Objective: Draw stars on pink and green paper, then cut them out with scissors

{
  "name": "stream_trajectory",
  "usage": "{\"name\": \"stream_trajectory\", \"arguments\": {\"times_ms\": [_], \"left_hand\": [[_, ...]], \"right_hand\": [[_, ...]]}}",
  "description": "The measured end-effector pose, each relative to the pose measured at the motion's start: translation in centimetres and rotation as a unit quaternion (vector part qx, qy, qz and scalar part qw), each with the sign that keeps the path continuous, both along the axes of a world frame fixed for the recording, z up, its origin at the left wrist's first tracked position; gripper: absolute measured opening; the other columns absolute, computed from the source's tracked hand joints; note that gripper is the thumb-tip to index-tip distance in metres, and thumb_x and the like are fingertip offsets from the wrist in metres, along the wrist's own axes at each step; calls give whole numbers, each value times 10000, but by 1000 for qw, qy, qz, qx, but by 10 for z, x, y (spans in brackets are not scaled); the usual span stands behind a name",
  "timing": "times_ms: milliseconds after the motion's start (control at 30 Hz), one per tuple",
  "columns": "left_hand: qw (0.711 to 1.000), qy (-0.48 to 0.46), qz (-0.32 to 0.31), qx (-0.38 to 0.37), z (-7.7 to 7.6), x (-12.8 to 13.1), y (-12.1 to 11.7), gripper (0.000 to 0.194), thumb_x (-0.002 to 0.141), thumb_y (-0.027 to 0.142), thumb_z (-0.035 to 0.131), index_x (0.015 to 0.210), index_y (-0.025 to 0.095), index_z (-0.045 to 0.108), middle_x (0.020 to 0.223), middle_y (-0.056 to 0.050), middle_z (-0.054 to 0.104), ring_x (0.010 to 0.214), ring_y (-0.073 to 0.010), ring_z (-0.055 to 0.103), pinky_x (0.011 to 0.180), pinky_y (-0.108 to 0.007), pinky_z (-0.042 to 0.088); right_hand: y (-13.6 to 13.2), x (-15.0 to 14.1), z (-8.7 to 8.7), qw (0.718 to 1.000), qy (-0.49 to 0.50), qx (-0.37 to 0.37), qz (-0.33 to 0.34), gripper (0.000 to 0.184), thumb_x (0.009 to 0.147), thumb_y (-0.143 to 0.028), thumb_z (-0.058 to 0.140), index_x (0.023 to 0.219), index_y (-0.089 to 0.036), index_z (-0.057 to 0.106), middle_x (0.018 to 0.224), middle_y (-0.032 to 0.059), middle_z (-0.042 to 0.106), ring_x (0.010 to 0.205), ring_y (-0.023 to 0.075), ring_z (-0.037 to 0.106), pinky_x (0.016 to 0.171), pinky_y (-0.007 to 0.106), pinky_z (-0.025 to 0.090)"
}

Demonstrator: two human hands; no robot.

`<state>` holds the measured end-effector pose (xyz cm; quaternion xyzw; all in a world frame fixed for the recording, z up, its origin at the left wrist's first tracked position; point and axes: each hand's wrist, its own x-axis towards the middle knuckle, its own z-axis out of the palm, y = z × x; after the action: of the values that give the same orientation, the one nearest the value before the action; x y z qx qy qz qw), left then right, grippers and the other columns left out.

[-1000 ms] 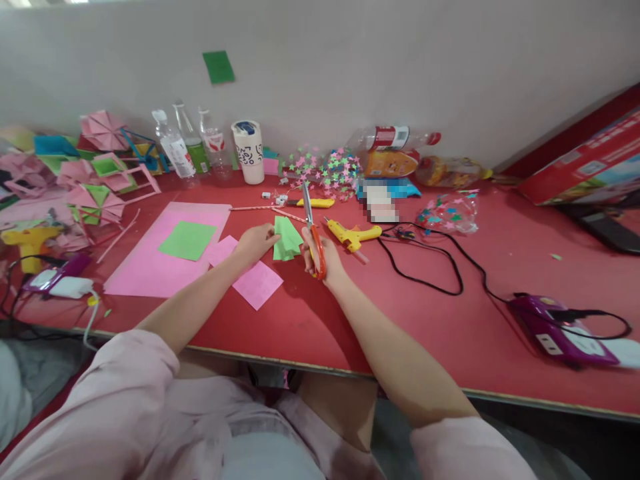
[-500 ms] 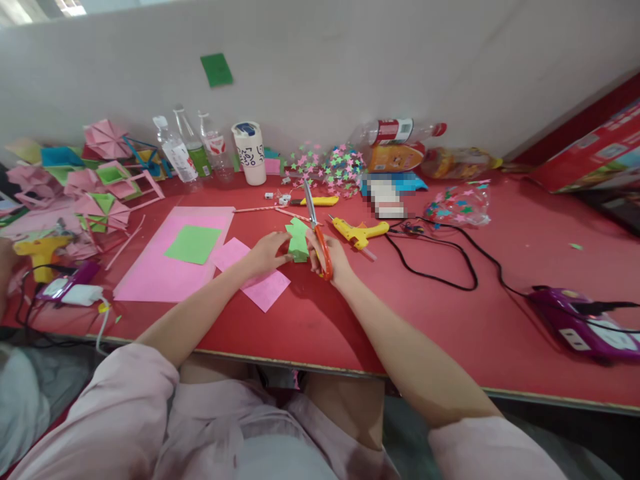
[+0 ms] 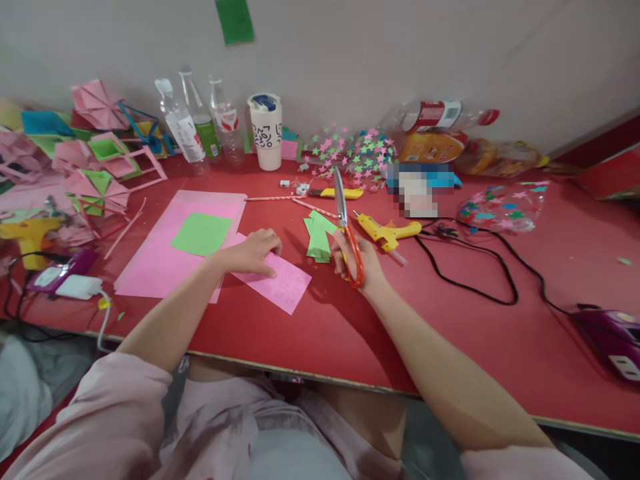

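Observation:
My right hand is wrapped around the red-orange handle of a pair of scissors, whose metal blades point up and away from me. Just left of the scissors, several cut green paper pieces lie loosely overlapped on the table. My left hand rests over a pink paper rectangle, thumb and fingers apart and partly covering it. Under and beyond that hand are a larger pink sheet and a green paper square lying on it.
A yellow glue gun with a black cord lies right of the scissors. Beyond are a yellow cutter knife, a tumbler, bottles and bags of paper stars. Folded paper models crowd the left; a purple power strip sits right.
My left hand has left the green pieces and moved left onto the pink rectangle. The green pieces now lie on the table. My right hand still holds the scissors; the view has shifted.

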<state>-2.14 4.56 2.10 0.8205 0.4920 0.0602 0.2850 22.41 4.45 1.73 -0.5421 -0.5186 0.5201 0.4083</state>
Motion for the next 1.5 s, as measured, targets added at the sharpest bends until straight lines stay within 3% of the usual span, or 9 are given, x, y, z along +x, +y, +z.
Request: {"name": "stream_trajectory", "arguments": {"times_ms": [333,467,567,633,700,800,933,1200,1500], "left_hand": [[960,-244,139,6,-2,11,-14,213,725,284,641,909,220,554,972,-20,634,944,-200,588,854,-328,462],[942,-253,178,134,-9,12,-10,241,758,288,666,965,212,569,1042,-57,631,1026,-224,587,964,-392,442],[849,-284,284,344,-7,5,-9,312,786,315,704,1035,226,539,1191,-91,582,1193,-262,498,1055,-445,377],[791,-321,335,399,-3,5,-11,268,832,351,686,1018,239,531,1199,-80,583,1206,-255,484,1032,-421,392],[809,-376,322,318,1,11,-16,192,872,398,634,905,229,549,967,-39,637,937,-185,576,857,-339,468],[892,-416,178,2,-1,30,-23,320,842,502,601,762,191,594,655,-13,627,587,-125,542,605,-278,457],[856,-471,132,-169,-13,53,-30,403,828,544,551,702,171,634,682,-60,674,585,-130,571,595,-278,470],[850,-481,188,-105,-13,50,-29,425,911,448,510,575,196,573,557,-13,576,537,-117,523,600,-258,461],[719,-595,343,107,-2,24,-12,292,938,384,516,706,209,542,566,34,549,515,-89,514,538,-215,423]], "right_hand": [[-17,-8,6,995,-46,33,76,399,690,-523,737,699,-232,465,477,-91,442,375,72,398,398,228,320],[-17,-8,7,992,-92,83,19,345,694,-390,731,655,-235,426,508,-81,405,439,77,377,418,228,299],[-11,-4,8,989,-47,110,-89,317,708,-345,706,665,-246,407,511,-80,392,434,84,372,409,231,302],[-7,-2,10,983,14,116,-142,264,735,-326,669,694,-251,419,504,-79,412,418,92,395,402,236,312],[-5,0,13,975,75,128,-165,219,747,-300,641,707,-248,431,507,-75,435,417,93,421,411,238,341],[-6,-2,17,972,138,132,-136,211,735,-282,638,697,-245,434,490,-80,443,405,84,435,416,231,369],[-11,-7,15,985,133,99,-39,245,725,-327,675,697,-247,444,433,-89,446,358,85,413,385,234,336],[-9,0,12,997,25,57,46,413,784,-623,592,707,-241,453,491,-46,519,391,99,428,418,253,328],[-18,6,27,945,-241,69,209,555,700,-759,600,746,-227,452,629,-44,470,595,133,429,580,268,326]]}}
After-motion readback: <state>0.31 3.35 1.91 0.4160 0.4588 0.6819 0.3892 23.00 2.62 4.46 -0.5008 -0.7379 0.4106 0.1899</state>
